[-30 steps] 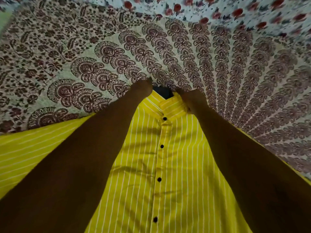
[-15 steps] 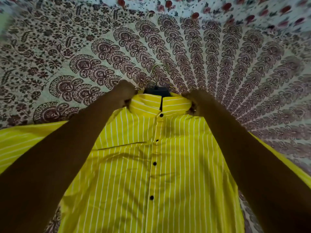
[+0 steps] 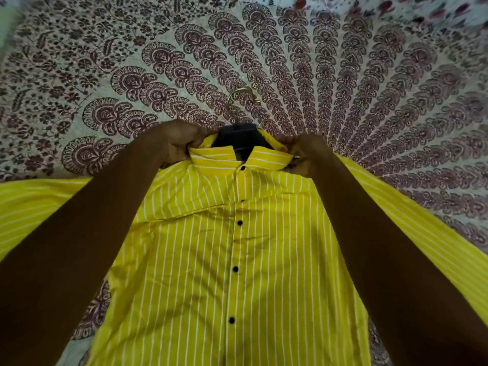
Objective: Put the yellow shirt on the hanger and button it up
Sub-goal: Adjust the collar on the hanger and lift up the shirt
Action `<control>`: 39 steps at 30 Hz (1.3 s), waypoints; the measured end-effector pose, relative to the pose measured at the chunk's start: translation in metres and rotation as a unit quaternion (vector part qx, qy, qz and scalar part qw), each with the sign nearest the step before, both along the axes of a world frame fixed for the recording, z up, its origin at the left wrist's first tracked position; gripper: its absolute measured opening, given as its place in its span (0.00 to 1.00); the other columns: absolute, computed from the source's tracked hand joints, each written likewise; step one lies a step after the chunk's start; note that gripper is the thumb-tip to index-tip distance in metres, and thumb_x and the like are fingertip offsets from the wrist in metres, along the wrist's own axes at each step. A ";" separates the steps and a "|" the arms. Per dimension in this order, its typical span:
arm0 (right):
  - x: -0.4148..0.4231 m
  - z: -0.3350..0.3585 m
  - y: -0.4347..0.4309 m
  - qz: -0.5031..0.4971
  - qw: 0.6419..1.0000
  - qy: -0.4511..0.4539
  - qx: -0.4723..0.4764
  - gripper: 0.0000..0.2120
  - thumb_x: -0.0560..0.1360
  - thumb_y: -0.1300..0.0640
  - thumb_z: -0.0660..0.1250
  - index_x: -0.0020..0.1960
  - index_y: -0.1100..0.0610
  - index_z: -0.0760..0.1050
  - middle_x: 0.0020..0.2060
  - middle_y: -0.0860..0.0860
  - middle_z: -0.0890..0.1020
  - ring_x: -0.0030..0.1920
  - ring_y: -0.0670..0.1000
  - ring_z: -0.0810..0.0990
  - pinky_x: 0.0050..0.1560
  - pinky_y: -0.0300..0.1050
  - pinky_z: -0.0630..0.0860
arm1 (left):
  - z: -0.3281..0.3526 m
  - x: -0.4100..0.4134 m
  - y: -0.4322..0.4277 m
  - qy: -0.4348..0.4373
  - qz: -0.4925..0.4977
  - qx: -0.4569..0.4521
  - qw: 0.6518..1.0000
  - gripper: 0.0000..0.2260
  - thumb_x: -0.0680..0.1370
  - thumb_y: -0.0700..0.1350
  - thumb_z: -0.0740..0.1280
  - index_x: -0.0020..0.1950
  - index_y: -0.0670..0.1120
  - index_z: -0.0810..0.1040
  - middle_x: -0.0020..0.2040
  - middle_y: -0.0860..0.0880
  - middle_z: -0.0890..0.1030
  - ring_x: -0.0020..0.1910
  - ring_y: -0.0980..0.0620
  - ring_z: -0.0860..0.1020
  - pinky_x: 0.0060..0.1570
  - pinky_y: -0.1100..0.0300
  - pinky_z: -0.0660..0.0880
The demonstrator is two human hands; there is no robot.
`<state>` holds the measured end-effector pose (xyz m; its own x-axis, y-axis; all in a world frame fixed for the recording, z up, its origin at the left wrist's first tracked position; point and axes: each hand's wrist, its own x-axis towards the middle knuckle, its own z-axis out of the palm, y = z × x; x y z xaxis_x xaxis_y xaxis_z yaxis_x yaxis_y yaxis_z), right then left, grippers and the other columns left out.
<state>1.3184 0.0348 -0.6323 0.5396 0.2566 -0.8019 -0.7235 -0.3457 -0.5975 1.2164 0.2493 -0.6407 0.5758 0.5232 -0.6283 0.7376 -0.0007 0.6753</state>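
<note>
One yellow shirt [image 3: 237, 260] with thin white stripes lies front up on a bed sheet [image 3: 132, 75] printed with maroon patterns, its front closed and five black buttons [image 3: 239, 222] showing down the middle. One black hanger [image 3: 239, 136] sits inside the neck, its single metal hook [image 3: 241, 97] lying on the sheet above the collar. Two hands are there, the left hand [image 3: 179, 146] and the right hand [image 3: 303, 154], each closed on its own side of the collar.
</note>
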 end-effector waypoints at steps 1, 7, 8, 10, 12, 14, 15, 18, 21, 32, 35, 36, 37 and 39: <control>-0.003 0.001 -0.001 -0.010 1.000 -0.005 0.008 0.19 0.79 0.64 0.47 0.39 0.54 0.73 0.29 0.52 0.77 0.32 0.50 0.73 0.33 0.40 0.71 | 0.001 -0.004 -0.001 -0.004 -0.007 -0.008 1.000 0.05 0.74 0.38 0.65 0.42 0.48 0.77 0.42 0.47 0.80 0.40 0.50 0.78 0.49 0.52 0.77; -0.023 -0.007 -0.007 -0.060 0.997 -0.045 0.030 0.08 0.76 0.62 0.60 0.47 0.55 0.78 0.32 0.53 0.78 0.21 0.47 0.74 0.22 0.32 0.69 | 0.012 -0.035 -0.035 -0.027 -0.005 0.014 1.000 0.12 0.74 0.34 0.63 0.37 0.50 0.72 0.34 0.50 0.73 0.30 0.55 0.73 0.29 0.66 0.71; -0.026 -0.005 -0.008 -0.057 0.997 -0.049 0.033 0.08 0.76 0.62 0.60 0.50 0.56 0.77 0.34 0.53 0.77 0.22 0.47 0.74 0.23 0.33 0.68 | 0.012 -0.039 -0.040 -0.040 0.007 0.036 0.999 0.13 0.73 0.33 0.64 0.37 0.51 0.72 0.32 0.49 0.72 0.26 0.57 0.72 0.27 0.67 0.70; -0.029 -0.002 -0.012 -0.030 0.997 -0.062 0.029 0.11 0.76 0.64 0.59 0.52 0.55 0.77 0.34 0.52 0.76 0.26 0.47 0.75 0.29 0.34 0.69 | 0.011 -0.046 -0.047 -0.073 0.052 0.048 0.995 0.13 0.71 0.33 0.65 0.37 0.52 0.71 0.30 0.48 0.71 0.19 0.60 0.69 0.21 0.69 0.67; -0.033 -0.001 -0.016 -0.008 0.996 -0.083 0.025 0.13 0.74 0.66 0.57 0.47 0.53 0.78 0.34 0.53 0.74 0.31 0.49 0.72 0.35 0.37 0.69 | 0.009 -0.051 -0.056 -0.095 0.097 0.038 0.990 0.13 0.72 0.34 0.64 0.36 0.51 0.70 0.30 0.48 0.70 0.23 0.57 0.70 0.19 0.69 0.68; -0.041 -0.006 -0.021 -0.017 0.993 -0.108 0.047 0.16 0.70 0.71 0.57 0.43 0.53 0.77 0.33 0.55 0.71 0.31 0.52 0.68 0.35 0.39 0.66 | 0.005 -0.055 -0.066 -0.111 0.137 0.021 0.984 0.12 0.73 0.33 0.63 0.36 0.50 0.69 0.33 0.49 0.72 0.29 0.54 0.72 0.21 0.67 0.73; -0.046 -0.010 -0.024 -0.047 0.990 -0.116 0.061 0.16 0.67 0.73 0.57 0.43 0.54 0.75 0.32 0.55 0.70 0.31 0.52 0.67 0.34 0.39 0.64 | 0.002 -0.057 -0.071 -0.127 0.166 0.003 0.978 0.13 0.73 0.32 0.62 0.36 0.49 0.69 0.33 0.49 0.72 0.30 0.54 0.73 0.23 0.65 0.74; -0.064 -0.021 -0.035 -0.160 0.978 -0.100 0.084 0.15 0.69 0.76 0.59 0.41 0.57 0.70 0.29 0.54 0.68 0.28 0.50 0.67 0.31 0.39 0.64 | -0.001 -0.069 -0.077 -0.157 0.226 -0.100 0.956 0.15 0.73 0.28 0.55 0.35 0.47 0.67 0.26 0.51 0.72 0.24 0.56 0.72 0.25 0.65 0.72; -0.082 -0.021 -0.042 -0.129 0.985 -0.090 0.070 0.11 0.73 0.70 0.62 0.36 0.57 0.71 0.29 0.54 0.69 0.28 0.48 0.68 0.31 0.39 0.68 | 0.007 -0.082 -0.083 -0.184 0.248 -0.215 0.927 0.17 0.64 0.25 0.49 0.36 0.45 0.68 0.28 0.49 0.73 0.29 0.54 0.72 0.31 0.64 0.73; -0.110 0.003 -0.050 -0.212 0.947 0.015 0.240 0.15 0.75 0.72 0.53 0.40 0.54 0.68 0.23 0.48 0.75 0.30 0.47 0.76 0.39 0.44 0.74 | 0.028 -0.095 -0.105 -0.217 0.029 0.054 0.974 0.08 0.77 0.45 0.64 0.54 0.47 0.79 0.38 0.55 0.79 0.31 0.69 0.75 0.31 0.72 0.70; -0.121 -0.006 -0.048 -0.146 0.969 -0.002 0.201 0.05 0.76 0.61 0.65 0.43 0.54 0.71 0.29 0.46 0.80 0.37 0.47 0.79 0.45 0.45 0.76 | 0.012 -0.086 -0.092 -0.184 -0.053 0.246 0.950 0.18 0.71 0.57 0.70 0.53 0.47 0.80 0.49 0.47 0.81 0.47 0.53 0.79 0.42 0.62 0.69; -0.125 -0.011 -0.046 -0.107 0.977 -0.008 0.182 0.05 0.75 0.60 0.67 0.43 0.54 0.71 0.33 0.48 0.81 0.39 0.48 0.79 0.46 0.45 0.77 | 0.009 -0.083 -0.088 -0.177 -0.052 0.276 0.943 0.18 0.71 0.57 0.70 0.53 0.46 0.80 0.50 0.44 0.81 0.49 0.47 0.78 0.42 0.59 0.69; -0.128 -0.019 -0.042 -0.088 0.980 -0.013 0.177 0.07 0.74 0.62 0.68 0.40 0.55 0.70 0.34 0.49 0.80 0.38 0.48 0.79 0.45 0.44 0.77 | 0.005 -0.080 -0.085 -0.173 -0.049 0.297 0.938 0.17 0.72 0.57 0.70 0.53 0.46 0.79 0.50 0.43 0.81 0.50 0.44 0.78 0.41 0.57 0.69; -0.131 -0.029 -0.031 -0.090 0.977 -0.025 0.190 0.14 0.73 0.70 0.66 0.34 0.57 0.68 0.29 0.50 0.78 0.32 0.46 0.78 0.40 0.41 0.78 | 0.000 -0.072 -0.081 -0.182 -0.049 0.311 0.932 0.16 0.73 0.56 0.69 0.52 0.45 0.80 0.49 0.41 0.81 0.49 0.42 0.78 0.40 0.55 0.68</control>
<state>1.1870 0.0042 -0.6616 0.6389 0.4279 -0.6392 -0.7191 0.0370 -0.6940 1.1446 0.1681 -0.6405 0.7555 0.6547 0.0246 0.4358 -0.5302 0.7273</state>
